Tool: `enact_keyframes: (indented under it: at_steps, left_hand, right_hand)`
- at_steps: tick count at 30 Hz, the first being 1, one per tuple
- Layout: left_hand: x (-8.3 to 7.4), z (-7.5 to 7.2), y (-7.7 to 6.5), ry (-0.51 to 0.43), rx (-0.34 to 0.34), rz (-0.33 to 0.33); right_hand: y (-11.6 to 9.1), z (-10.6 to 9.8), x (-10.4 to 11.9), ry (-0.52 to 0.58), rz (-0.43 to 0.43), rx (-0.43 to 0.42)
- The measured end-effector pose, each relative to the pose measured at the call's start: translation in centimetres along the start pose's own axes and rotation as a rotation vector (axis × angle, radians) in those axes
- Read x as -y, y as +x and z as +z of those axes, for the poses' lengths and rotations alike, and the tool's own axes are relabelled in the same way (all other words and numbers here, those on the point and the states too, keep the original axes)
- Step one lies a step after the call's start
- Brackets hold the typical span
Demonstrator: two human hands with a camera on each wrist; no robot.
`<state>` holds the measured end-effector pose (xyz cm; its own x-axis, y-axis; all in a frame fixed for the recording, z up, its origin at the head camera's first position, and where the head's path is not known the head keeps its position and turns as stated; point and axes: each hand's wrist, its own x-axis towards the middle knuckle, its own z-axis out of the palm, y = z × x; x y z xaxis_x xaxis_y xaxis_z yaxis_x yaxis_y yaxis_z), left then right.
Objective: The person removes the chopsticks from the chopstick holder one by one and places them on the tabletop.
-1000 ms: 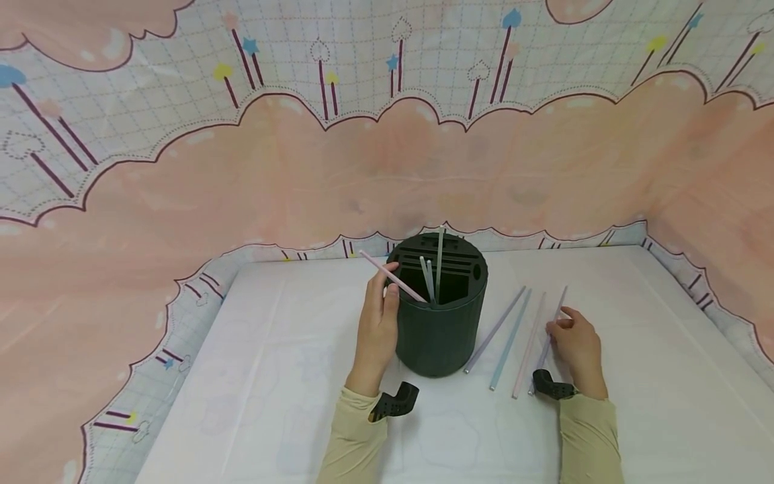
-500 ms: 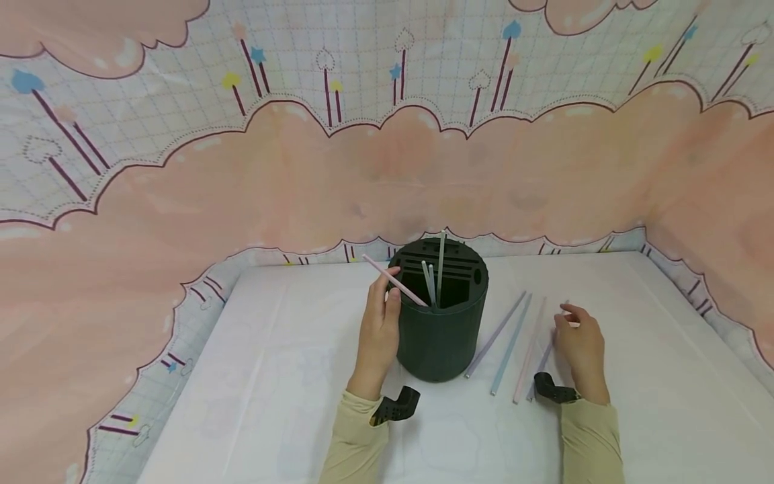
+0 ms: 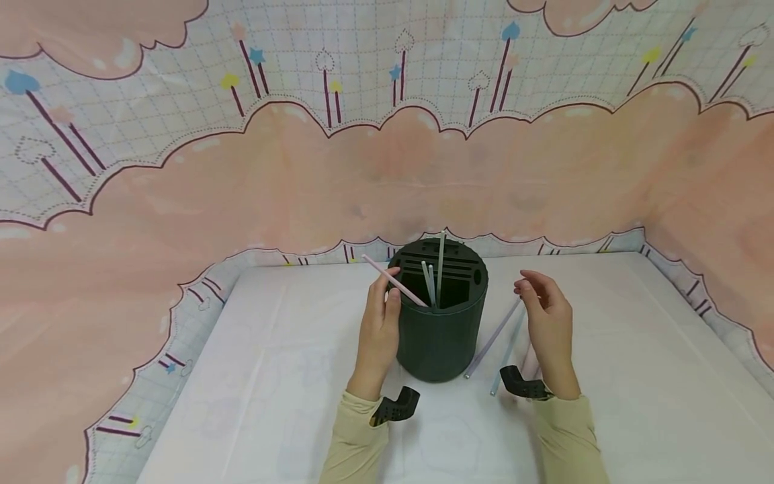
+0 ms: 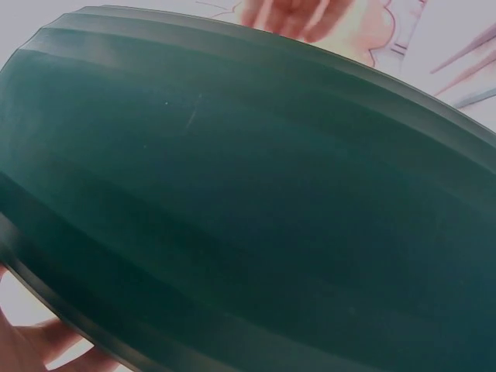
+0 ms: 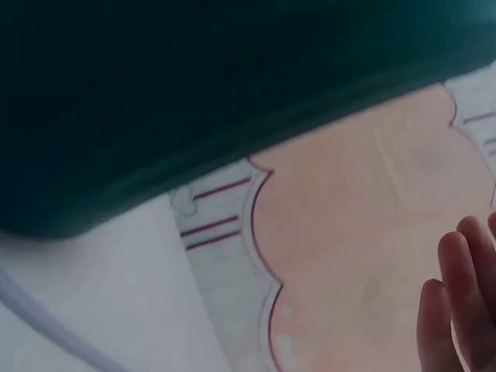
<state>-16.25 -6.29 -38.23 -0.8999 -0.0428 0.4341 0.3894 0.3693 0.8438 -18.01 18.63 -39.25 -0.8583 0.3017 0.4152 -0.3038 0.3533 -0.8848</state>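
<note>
We see a dark green holder (image 3: 440,346) standing upright on the white table (image 3: 290,376), about midway between its left and right edges, its top covering part of the far edge from the head view. Our left hand (image 3: 377,329) rests against the holder's left side, its fingers extended and only gently bent, with the index fingertip up at the rim beside a pink stick (image 3: 376,266) that leans out toward the table's left edge. In the same front compartment we see a tall pale green stick (image 3: 441,269), nearly upright, and two short pale sticks (image 3: 425,275) close together. Our right hand (image 3: 550,326) hangs over the table to the holder's right, fingers loosely bent with a gap at the thumb; they have hold of nothing that we can see. Its fingertips are near the far end of a purple stick (image 3: 494,338), which lies with its near end just beside the holder's base. A blue stick (image 3: 508,353) lies next to it, farther toward the right edge, partly hidden by the wrist. Beyond the far edge hangs a printed peach cloth (image 3: 387,161).
</note>
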Motion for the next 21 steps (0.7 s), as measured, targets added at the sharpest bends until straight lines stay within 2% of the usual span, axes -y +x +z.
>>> enact_keyframes:
  at_steps: [3,7,13,16,21]
  left_hand:
    - [0.1,0.0,0.0,0.004,-0.006,0.008]
    - [0.1,0.0,0.0,0.007,-0.009,0.021]
    - [0.0,-0.1,-0.1,0.011,-0.014,0.002]
    - [0.0,-0.1,-0.1,0.018,-0.014,0.004]
    - [0.2,-0.1,-0.1,0.019,-0.013,0.011]
  right_hand:
    - [-0.8,0.5,2.9,0.044,-0.084,0.027]
    - [-1.7,1.4,5.5,0.101,-0.217,0.057]
    - [-2.1,2.9,5.5,0.104,-0.407,0.088]
    - [-2.5,3.5,5.2,0.056,-0.448,0.095]
    - [-3.0,4.4,5.9,0.001,-0.493,0.149]
